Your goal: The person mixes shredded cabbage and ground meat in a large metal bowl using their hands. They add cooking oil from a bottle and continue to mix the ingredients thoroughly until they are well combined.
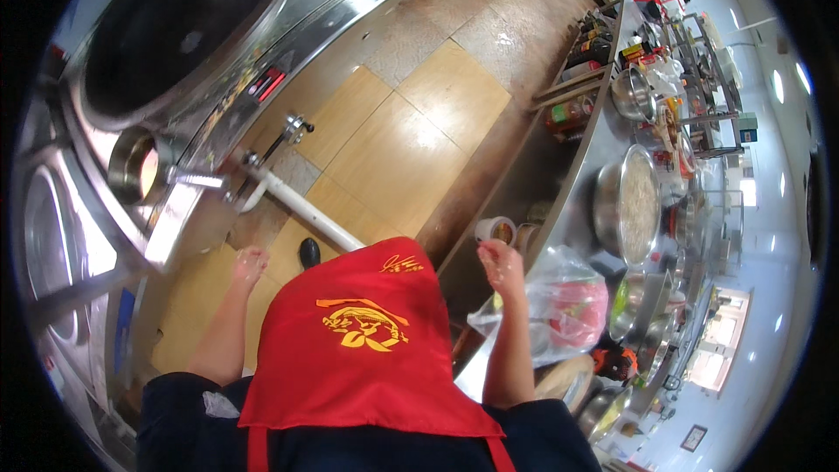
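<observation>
My left hand (250, 267) hangs over the floor near the steel stove, its fingers loosely apart and nothing in it. On the other side, my right hand (503, 267) is raised beside the steel counter (571, 226), with its fingers bent together. No object shows in it, but the inside of the fingers is hidden. Both hands look wet. White tubs (495, 229) stand on the shelf just beyond my right hand. A clear plastic bag (547, 298) with something pink inside lies to the right of my right forearm. Between my arms hangs a red apron (341, 393) with a yellow print.
A large dark wok (190, 33) is set in the stove (354, 10) at upper left, with a steel pot (128, 167) beside it. A white pipe (314, 213) crosses low ahead. A large steel basin (608, 206) with pale contents, bowls (632, 95) and bottles (570, 111) line the right side.
</observation>
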Demonstrator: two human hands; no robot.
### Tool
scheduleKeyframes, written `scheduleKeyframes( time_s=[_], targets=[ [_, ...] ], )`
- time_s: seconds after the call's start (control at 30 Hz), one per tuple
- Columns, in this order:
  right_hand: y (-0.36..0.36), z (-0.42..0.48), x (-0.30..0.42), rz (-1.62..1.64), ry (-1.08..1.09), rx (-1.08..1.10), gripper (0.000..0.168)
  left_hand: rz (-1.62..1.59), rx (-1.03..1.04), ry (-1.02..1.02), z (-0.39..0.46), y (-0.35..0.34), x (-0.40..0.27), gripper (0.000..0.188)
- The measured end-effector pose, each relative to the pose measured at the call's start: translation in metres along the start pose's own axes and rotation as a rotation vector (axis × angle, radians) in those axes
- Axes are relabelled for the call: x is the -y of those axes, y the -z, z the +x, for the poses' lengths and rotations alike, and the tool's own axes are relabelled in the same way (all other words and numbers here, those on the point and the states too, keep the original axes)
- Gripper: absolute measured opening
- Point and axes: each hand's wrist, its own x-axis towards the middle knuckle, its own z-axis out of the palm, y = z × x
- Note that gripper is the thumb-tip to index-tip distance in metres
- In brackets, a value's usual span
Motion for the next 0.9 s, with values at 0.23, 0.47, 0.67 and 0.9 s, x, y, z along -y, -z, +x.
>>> scheduleKeyframes(
  time_s=[0.23,0.47,0.67,0.9],
  targets=[
    [0.053,0.132,-0.096,0.03,-0.206,-0.21,0.022,0.464,0.072,-0.005,0.206,-0.04,-0.14,0.039],
    [0.09,0.333,-0.186,0.023,-0.405,-0.109,0.038,0.529,0.352,0.636,0.284,-0.049,-0.288,0.066],
    [0.15,0.501,-0.244,-0.055,-0.258,-0.202,0.062,-0.148,0.292,0.789,0.416,-0.133,-0.332,0.041],
    [0.233,0.687,-0.286,0.627,-0.584,-0.266,0.077,-0.333,0.394,0.393,0.62,-0.241,-0.566,0.034]
  ],
)
